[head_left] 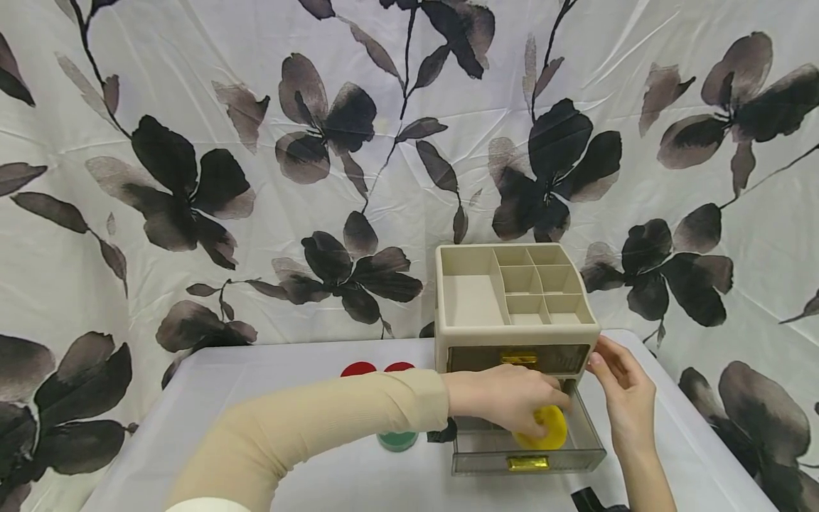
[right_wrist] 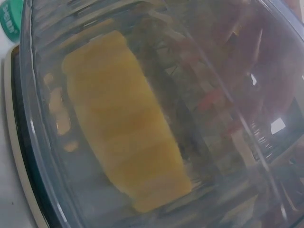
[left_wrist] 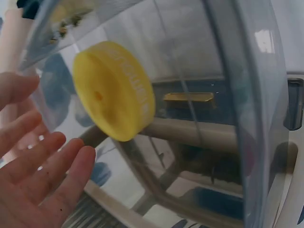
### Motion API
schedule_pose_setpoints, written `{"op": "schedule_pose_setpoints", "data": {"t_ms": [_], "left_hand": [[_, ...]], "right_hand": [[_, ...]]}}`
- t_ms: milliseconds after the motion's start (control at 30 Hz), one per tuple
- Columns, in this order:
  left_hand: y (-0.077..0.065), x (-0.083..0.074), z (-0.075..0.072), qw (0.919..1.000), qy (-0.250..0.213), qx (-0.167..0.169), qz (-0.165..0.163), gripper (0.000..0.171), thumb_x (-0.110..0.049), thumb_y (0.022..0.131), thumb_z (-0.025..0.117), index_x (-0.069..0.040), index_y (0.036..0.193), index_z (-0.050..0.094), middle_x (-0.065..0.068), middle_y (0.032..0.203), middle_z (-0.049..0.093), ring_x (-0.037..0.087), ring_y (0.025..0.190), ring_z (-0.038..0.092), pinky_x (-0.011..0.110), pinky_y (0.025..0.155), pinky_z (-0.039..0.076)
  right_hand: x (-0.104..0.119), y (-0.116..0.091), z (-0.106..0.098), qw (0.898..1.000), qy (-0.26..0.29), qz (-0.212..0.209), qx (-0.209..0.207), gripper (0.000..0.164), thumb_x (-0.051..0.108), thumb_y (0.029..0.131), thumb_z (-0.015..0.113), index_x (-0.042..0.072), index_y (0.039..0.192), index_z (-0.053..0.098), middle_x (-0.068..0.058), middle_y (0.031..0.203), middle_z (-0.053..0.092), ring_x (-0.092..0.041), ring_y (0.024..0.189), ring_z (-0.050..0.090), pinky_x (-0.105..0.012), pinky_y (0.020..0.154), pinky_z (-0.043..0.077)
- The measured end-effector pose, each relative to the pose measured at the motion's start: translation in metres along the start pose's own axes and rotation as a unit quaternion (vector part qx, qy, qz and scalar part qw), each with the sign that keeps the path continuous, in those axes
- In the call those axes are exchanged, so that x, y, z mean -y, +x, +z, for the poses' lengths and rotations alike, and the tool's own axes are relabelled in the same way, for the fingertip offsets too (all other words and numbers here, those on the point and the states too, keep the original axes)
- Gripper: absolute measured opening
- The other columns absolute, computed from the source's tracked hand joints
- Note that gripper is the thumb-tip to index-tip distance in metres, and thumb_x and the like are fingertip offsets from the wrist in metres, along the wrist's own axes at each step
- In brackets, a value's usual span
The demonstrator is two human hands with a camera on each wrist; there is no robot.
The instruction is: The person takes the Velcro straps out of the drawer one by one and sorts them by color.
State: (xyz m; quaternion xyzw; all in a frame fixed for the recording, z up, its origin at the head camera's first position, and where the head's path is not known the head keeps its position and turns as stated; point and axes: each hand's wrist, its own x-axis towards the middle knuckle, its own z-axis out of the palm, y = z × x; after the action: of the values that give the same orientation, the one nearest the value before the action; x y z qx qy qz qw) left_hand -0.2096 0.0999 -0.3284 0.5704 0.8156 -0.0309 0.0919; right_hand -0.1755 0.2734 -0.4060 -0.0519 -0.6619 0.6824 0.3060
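Note:
A yellow disc-shaped piece (left_wrist: 116,90) with pale lettering round its rim is in the pulled-out clear drawer (head_left: 531,464). My left hand (head_left: 505,398) reaches into that drawer over the yellow disc. In the left wrist view its fingers (left_wrist: 52,156) look spread and apart from the disc. At the right side of the beige drawer organizer (head_left: 518,334), my right hand (head_left: 630,391) touches its edge with loosely bent fingers. Through the clear drawer wall the right wrist view shows the disc (right_wrist: 118,123) blurred; what the right fingers do there is unclear.
Two red round pieces (head_left: 358,369) and a green round piece (head_left: 397,442) sit on the white table (head_left: 320,469), left of the organizer and partly behind my left sleeve. An upper drawer (head_left: 520,359) is closed. Compartments top the organizer. A floral cloth (head_left: 422,178) hangs behind.

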Motion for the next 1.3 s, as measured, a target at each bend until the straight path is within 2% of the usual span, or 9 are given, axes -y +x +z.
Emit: {"op": "schedule_pose_setpoints", "data": {"t_ms": [267,500,700,800,967,1200,1300], "left_hand": [[0.011,0.002,0.013,0.9984,0.032,0.046,0.007,0.049,-0.031,0.087,0.068,-0.033,0.134,0.053,-0.013,0.123,0.057,-0.001,0.091,0.053,0.012,0.074,0.045],[0.010,0.000,0.018,0.9951,0.083,0.053,0.006,0.058,-0.039,0.085,0.071,-0.036,0.138,0.048,-0.012,0.135,0.052,0.004,0.117,0.052,0.017,0.094,0.046],[0.011,0.000,0.020,0.9944,0.082,0.066,0.008,0.062,-0.037,0.086,0.070,-0.036,0.142,0.044,-0.010,0.143,0.046,0.005,0.119,0.051,0.018,0.100,0.042],[0.012,0.000,0.021,0.9941,0.077,0.076,0.007,0.062,-0.036,0.088,0.069,-0.036,0.143,0.042,-0.010,0.145,0.044,0.005,0.120,0.052,0.019,0.100,0.043],[0.011,0.001,0.025,0.9950,0.066,0.074,0.002,0.061,-0.035,0.088,0.068,-0.038,0.143,0.042,-0.012,0.145,0.044,0.005,0.116,0.054,0.018,0.091,0.047],[0.007,0.005,0.030,0.9968,0.062,0.047,0.017,0.059,-0.034,0.087,0.070,-0.037,0.141,0.046,-0.011,0.130,0.052,0.005,0.096,0.051,0.014,0.068,0.042],[0.004,0.007,0.032,0.9986,0.040,0.032,0.012,0.056,-0.031,0.087,0.070,-0.036,0.138,0.049,-0.010,0.128,0.054,0.006,0.096,0.051,0.014,0.066,0.041]], "right_hand": [[0.001,0.000,0.000,1.000,0.003,0.001,-0.002,0.031,0.002,0.092,0.060,0.000,0.122,0.061,0.011,0.105,0.067,0.001,0.094,0.065,-0.008,0.080,0.050],[0.002,0.002,0.002,1.000,0.014,0.005,-0.006,0.029,0.001,0.092,0.060,-0.001,0.121,0.062,0.010,0.103,0.068,0.000,0.093,0.065,-0.010,0.080,0.051],[0.001,0.001,0.001,1.000,0.005,0.001,-0.003,0.030,0.001,0.092,0.060,0.000,0.122,0.061,0.011,0.105,0.067,0.001,0.094,0.065,-0.008,0.080,0.050],[0.001,0.001,0.000,1.000,0.004,0.001,-0.002,0.031,0.002,0.092,0.060,0.000,0.122,0.061,0.011,0.105,0.067,0.001,0.094,0.065,-0.008,0.081,0.050],[0.000,0.001,-0.001,1.000,0.004,0.001,-0.002,0.031,0.002,0.092,0.060,-0.001,0.122,0.061,0.011,0.105,0.067,0.001,0.094,0.065,-0.009,0.080,0.050],[0.001,0.001,-0.001,1.000,0.009,0.002,-0.002,0.030,0.001,0.091,0.060,0.000,0.122,0.061,0.011,0.104,0.068,0.001,0.094,0.065,-0.009,0.080,0.050],[0.001,0.001,0.000,1.000,0.013,0.002,-0.003,0.030,0.001,0.091,0.060,0.000,0.121,0.062,0.011,0.103,0.068,0.001,0.093,0.065,-0.009,0.080,0.051]]}}
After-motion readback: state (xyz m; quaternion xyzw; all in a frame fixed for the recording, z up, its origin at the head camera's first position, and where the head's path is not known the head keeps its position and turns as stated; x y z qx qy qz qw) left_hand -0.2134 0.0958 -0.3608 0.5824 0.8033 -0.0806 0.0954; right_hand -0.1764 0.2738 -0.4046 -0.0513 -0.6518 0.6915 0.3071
